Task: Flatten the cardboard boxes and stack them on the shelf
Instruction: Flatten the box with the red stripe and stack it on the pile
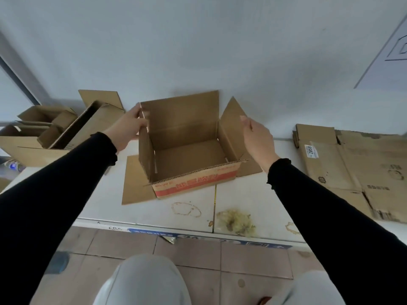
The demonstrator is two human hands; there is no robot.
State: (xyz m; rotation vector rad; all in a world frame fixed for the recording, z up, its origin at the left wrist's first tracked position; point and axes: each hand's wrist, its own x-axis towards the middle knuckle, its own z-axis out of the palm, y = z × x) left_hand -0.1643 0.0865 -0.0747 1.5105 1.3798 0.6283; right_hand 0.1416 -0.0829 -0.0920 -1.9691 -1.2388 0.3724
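An open brown cardboard box (187,155) with a red printed band on its near side stands upright on the white shelf (253,199), flaps spread outward. My left hand (128,128) grips the box's upper left corner, fingers curled over the edge where the back flap meets the left wall. My right hand (256,137) hovers just right of the right flap, fingers relaxed, holding nothing; whether it touches the flap is unclear. A pile of flattened boxes (352,168) lies on the shelf at the right.
Several unflattened boxes (55,130) crowd the shelf's left end against the wall. Brown stains (235,221) mark the shelf's front edge. A tiled floor (198,256) and my knees lie below. The white wall rises directly behind the box.
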